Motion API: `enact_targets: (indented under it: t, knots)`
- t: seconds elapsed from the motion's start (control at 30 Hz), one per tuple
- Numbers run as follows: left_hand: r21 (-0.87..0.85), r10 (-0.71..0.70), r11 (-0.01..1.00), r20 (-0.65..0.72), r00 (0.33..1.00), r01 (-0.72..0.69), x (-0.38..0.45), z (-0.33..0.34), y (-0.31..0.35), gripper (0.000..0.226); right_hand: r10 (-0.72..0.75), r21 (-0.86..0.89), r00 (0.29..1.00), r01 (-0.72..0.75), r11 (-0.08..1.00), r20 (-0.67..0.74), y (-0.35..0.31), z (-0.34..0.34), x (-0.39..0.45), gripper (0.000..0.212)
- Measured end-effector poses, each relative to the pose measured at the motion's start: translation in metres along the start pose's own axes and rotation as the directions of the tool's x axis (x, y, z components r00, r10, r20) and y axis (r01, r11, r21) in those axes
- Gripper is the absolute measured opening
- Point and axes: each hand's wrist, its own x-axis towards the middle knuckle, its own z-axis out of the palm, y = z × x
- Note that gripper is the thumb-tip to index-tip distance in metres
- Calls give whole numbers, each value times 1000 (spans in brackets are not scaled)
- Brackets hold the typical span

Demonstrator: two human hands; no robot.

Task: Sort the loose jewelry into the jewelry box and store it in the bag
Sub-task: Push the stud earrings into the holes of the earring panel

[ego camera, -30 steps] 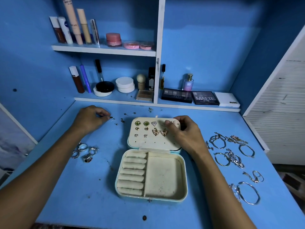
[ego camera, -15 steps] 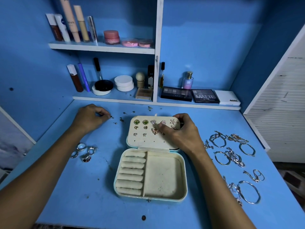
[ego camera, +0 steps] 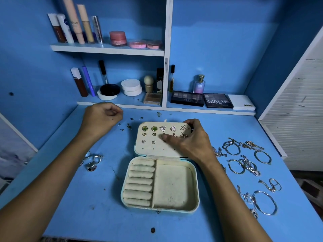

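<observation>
A pale blue jewelry box [ego camera: 196, 180] lies open mid-table, with ring rolls on the left and one bare compartment. Its lid [ego camera: 153, 151] lies flat behind it, holding several pinned earrings [ego camera: 154, 128]. My right hand [ego camera: 190, 142] grips the lid: its fingers wrap the far right edge and its thumb presses on the pad beside a butterfly earring. My left hand [ego camera: 101, 117] hovers curled in a loose fist at the upper left, just beside the loose studs [ego camera: 129, 126]. Whether it holds anything tiny is hidden. Rings [ego camera: 92, 163] lie to the left, bracelets and chains [ego camera: 262, 157] to the right. No bag shows.
Two wall shelves behind hold cosmetics: tubes, pink jars [ego camera: 117, 38], eyeshadow palettes [ego camera: 187, 100] and a perfume bottle [ego camera: 199, 84]. A white slatted panel [ego camera: 297, 119] borders the table's right side. The table's front edge runs close below the box.
My right thumb slid left across the lid, uncovering the star earrings at its right. My left hand drew slightly up and away from the loose studs.
</observation>
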Motion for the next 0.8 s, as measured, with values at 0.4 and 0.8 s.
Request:
enact_targets:
  t: [0.4, 0.8]
  knots:
    - [-294, 68, 956, 220, 973, 0, -34, 8, 44, 14, -22, -2, 1000, 22, 1000, -13, 7, 2, 4, 83]
    - [-283, 98, 959, 350, 932, 5, -58, 16, 57, 17, -23, -15, 1000, 23, 1000, -14, 6, 1, 3, 78]
